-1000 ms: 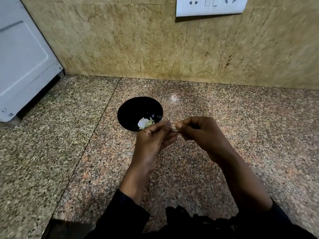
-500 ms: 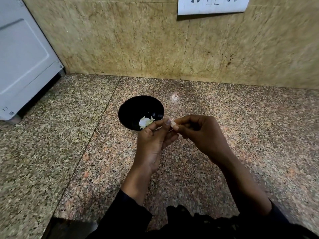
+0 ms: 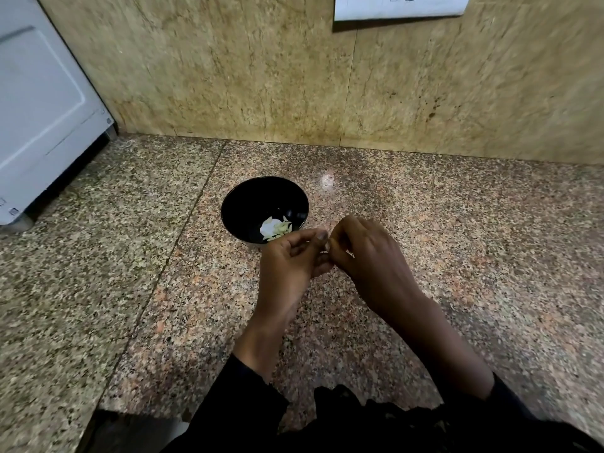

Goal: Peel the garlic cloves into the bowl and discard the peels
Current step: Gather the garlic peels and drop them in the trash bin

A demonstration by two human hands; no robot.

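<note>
With the left hand [image 3: 287, 259] and right hand [image 3: 362, 253] both pinching a garlic clove [image 3: 327, 246] almost hidden between their fingertips, best strip the skin while holding just this side of the black bowl [image 3: 235, 204], where pale pieces [image 3: 276, 227] lie.

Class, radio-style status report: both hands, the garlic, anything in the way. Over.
Left hand and right hand pinch one garlic clove, mostly hidden, beside the black bowl. Pale garlic bits in bowl. Nothing in the way. Over.
</note>
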